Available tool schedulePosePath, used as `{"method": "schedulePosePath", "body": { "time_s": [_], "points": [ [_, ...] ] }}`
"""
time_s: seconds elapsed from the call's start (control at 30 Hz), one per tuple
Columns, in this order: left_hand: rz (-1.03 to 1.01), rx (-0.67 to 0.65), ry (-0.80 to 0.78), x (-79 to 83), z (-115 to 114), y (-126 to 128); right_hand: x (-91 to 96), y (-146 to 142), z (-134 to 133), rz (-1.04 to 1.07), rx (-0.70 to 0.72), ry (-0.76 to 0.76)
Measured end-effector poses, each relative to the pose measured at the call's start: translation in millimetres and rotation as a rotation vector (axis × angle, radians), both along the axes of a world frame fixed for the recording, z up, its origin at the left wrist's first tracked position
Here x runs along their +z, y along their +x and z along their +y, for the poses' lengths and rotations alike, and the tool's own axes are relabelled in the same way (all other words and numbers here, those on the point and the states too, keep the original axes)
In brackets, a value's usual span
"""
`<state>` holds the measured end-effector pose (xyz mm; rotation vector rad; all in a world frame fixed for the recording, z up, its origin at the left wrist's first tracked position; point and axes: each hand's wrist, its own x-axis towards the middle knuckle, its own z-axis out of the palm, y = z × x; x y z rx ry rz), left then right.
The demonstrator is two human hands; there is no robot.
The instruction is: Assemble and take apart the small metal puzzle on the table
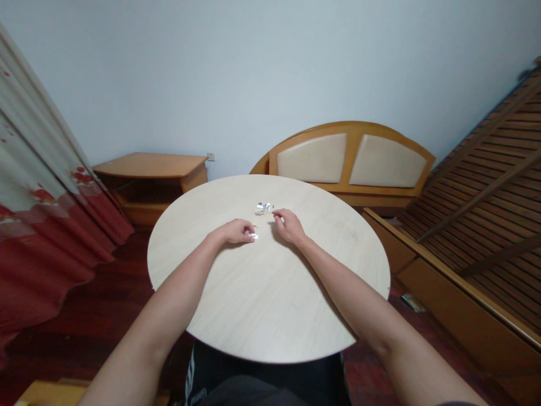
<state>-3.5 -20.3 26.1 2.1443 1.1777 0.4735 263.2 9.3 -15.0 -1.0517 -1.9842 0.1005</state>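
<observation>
On the round pale table [274, 293], my left hand [237, 230] rests with its fingers and thumb closed on a small flat white piece [254, 236]. Just beyond those fingertips lies a small yellowish piece [255, 225]. My right hand [289, 225] is curled at the near right side of a little heap of small pieces [264, 209], coloured white, grey-blue and yellowish. Its thumb and fingers are bent together, and a tiny pale spot shows between them, too small to name. The exact kind of the pieces cannot be made out.
A wooden cabinet [152, 163] stands behind the table at left, beside a red and cream curtain [54, 203]. Behind to the right is a padded headboard [350, 160]. A bed frame side [456, 287] and a leaning slatted panel [486, 186] are at right.
</observation>
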Motion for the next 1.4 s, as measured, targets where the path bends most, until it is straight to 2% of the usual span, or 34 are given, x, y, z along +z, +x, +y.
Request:
{"method": "schedulePosePath", "body": {
  "time_s": [0.17, 0.27, 0.43, 0.57, 0.63, 0.8, 0.97, 1.1, 1.2, 1.3, 1.4],
  "points": [
    [0.009, -0.006, 0.03, -0.2, 1, 1, -14.7, 11, 20, 0.024, -0.073, -0.107],
    [0.021, -0.007, 0.036, 0.6, 1, 1, -16.9, 12, 36, -0.016, -0.081, -0.203],
    [0.043, -0.001, 0.045, 2.6, 0, -1, -8.2, 13, 63, -0.104, 0.075, -0.244],
    [0.061, 0.054, 0.122, 3.1, 2, -1, 1.6, 20, 68, -0.168, 0.147, -0.29],
    [0.071, 0.106, 0.172, 2.5, 4, 0, 4.3, 26, 64, -0.172, 0.094, -0.308],
    [0.074, 0.202, 0.234, 1.6, 7, 4, 1.3, 51, 45, -0.045, -0.152, -0.31],
    [0.063, 0.213, 0.241, 3.9, 2, 6, -2.0, 73, 33, -0.009, -0.23, -0.347],
    [0.067, 0.227, 0.255, 4.4, 1, 8, 1.2, 74, 28, -0.045, -0.252, -0.354],
    [0.068, 0.249, 0.263, 3.6, 2, 8, 4.8, 70, 24, -0.143, -0.379, -0.328],
    [0.073, 0.265, 0.268, 3.6, 2, 9, 7.9, 66, 21, -0.254, -0.512, -0.366],
    [0.078, 0.268, 0.273, 4.6, 1, 10, 9.5, 63, 19, -0.287, -0.543, -0.399]
  ]
}}
